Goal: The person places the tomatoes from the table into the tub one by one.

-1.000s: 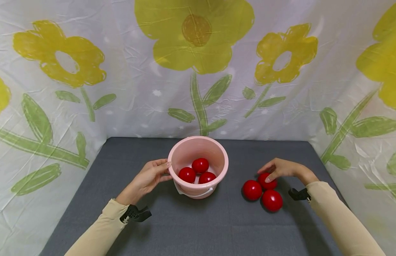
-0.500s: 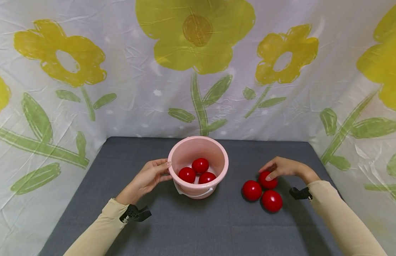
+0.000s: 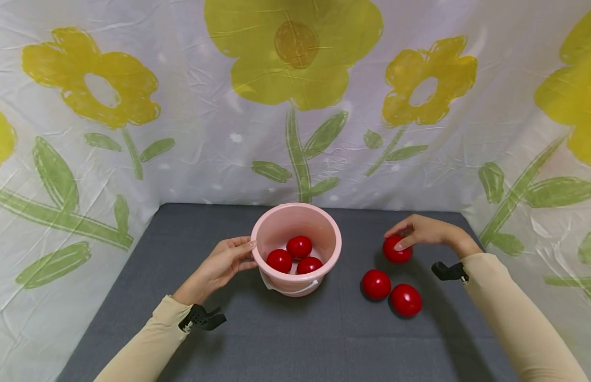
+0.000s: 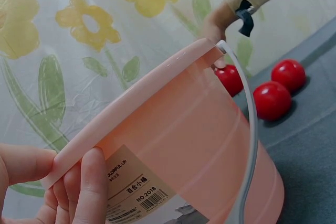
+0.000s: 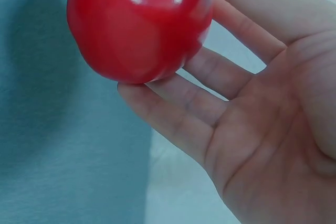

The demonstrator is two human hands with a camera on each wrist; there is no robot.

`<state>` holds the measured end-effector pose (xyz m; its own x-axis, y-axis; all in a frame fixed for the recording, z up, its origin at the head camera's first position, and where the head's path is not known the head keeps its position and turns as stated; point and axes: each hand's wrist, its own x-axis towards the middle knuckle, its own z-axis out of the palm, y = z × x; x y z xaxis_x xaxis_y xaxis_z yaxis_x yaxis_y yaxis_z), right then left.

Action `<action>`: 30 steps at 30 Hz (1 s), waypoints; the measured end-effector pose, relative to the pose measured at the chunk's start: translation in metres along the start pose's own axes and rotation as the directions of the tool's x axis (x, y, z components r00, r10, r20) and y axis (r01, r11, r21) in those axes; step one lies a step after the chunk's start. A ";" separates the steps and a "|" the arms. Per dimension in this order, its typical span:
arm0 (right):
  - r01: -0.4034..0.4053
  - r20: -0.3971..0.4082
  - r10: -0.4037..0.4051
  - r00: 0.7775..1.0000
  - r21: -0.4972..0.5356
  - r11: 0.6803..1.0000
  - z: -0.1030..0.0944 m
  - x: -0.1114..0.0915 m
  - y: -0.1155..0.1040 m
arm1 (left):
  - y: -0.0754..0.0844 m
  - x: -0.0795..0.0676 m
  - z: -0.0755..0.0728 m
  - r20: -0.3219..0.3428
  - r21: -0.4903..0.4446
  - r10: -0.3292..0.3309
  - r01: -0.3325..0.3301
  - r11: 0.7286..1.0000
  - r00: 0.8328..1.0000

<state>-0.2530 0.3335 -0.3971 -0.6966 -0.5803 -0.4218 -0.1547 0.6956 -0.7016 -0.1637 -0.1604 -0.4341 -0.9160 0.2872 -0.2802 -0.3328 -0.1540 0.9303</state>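
A pink bucket (image 3: pixel 279 283) stands mid-table with three red tomatoes (image 3: pixel 298 246) inside. My left hand (image 3: pixel 226 261) holds its left rim; in the left wrist view my fingers (image 4: pixel 86 182) curl against the bucket wall (image 4: pixel 199 145) under the rim. My right hand (image 3: pixel 419 232) pinches one red tomato (image 3: pixel 397 250) and holds it lifted above the table, right of the bucket. The right wrist view shows this tomato (image 5: pixel 137 24) against my fingertips. Two more red tomatoes (image 3: pixel 375 284) (image 3: pixel 405 300) lie on the grey table (image 3: pixel 295 339) below the lifted one.
A flowered white cloth (image 3: pixel 181 132) walls the table at the back and both sides. The bucket has a white wire handle (image 4: pixel 251 129) hanging down its front and a label on its side.
My right hand has picked one tomato off the pile of three and raised it up and away from the other two. The left hand and bucket have stayed put.
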 end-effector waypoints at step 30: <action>0.071 -0.043 -0.074 0.996 -0.066 0.995 -0.030 0.031 -0.083 | 0.002 -0.001 -0.001 0.028 -0.005 0.008 -0.008 1.000 1.000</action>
<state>-0.2827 0.2708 -0.3342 -0.7126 -0.6117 -0.3435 -0.2499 0.6788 -0.6905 -0.1639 -0.1623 -0.4324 -0.9121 0.3120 -0.2660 -0.3268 -0.1614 0.9312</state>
